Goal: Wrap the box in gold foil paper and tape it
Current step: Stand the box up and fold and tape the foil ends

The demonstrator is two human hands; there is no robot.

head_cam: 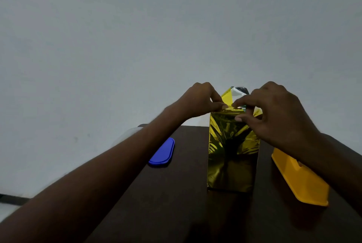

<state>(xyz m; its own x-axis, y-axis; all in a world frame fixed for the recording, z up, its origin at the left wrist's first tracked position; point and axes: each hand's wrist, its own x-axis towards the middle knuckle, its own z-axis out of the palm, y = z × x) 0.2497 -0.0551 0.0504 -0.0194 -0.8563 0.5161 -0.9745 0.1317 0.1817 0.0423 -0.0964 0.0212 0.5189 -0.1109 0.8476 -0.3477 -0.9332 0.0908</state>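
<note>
The fingertips of the left hand are curled in and pinch the folded top edge of the gold foil paper, thumb and forefinger meeting right at the crease. Just beside them, the right hand also has its fingers bent, the forefinger pressing down on the same fold while the thumb presses against the front face below it; the 2 hands nearly touch at the fold. Behind the fingers a loose flap of the paper stands up, showing its silver inner side along with a gold triangular fold. The box itself is hidden under the foil, standing upright on the dark brown table, roughly in the middle of it, with the wrap creased and shiny on the near face. To its left lies a blue oval lid, apart from the box. To its right sits a yellow container, partly covered by the right forearm. A plain pale wall fills the background.
</note>
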